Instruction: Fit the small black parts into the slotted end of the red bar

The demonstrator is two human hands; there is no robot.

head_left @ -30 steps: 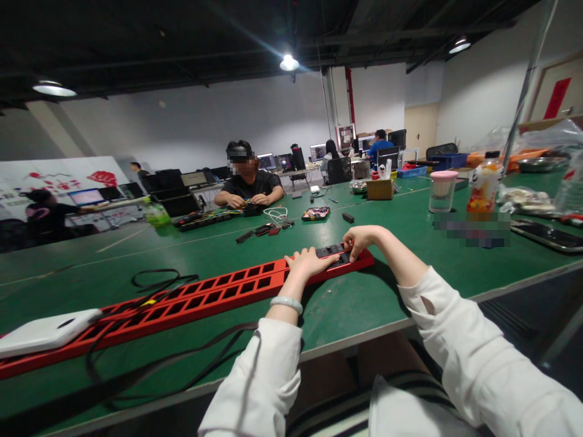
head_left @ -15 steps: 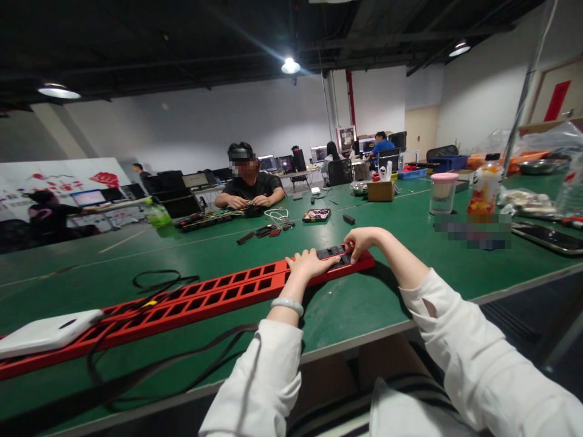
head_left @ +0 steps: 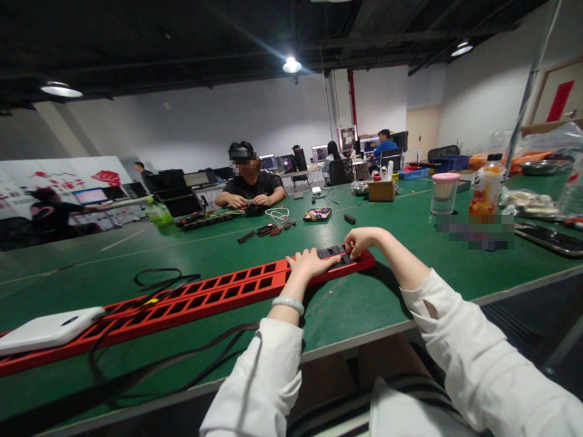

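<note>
A long red frame (head_left: 218, 298) with two rows of square openings lies slantwise along the green table. Black socket-like inserts (head_left: 331, 251) fill openings near its right end. My left hand (head_left: 308, 264) rests across the frame there with fingers spread, its thumb stretched over the black inserts. At the right end, my right hand (head_left: 359, 240) is bent down with its fingers curled together against the inserts. Whatever those fingertips pinch is hidden.
A white device (head_left: 50, 329) lies on the frame's left end, with black straps (head_left: 182, 358) nearby. Across the table (head_left: 364, 303) sits a person (head_left: 255, 185) handling wired parts. Loose black pieces (head_left: 268, 230), a lidded cup (head_left: 444, 197), a drink bottle (head_left: 485, 188) and a phone (head_left: 551, 238) lie around.
Both hands stay in nearly the same place on the red frame. The whole view has shifted very slightly.
</note>
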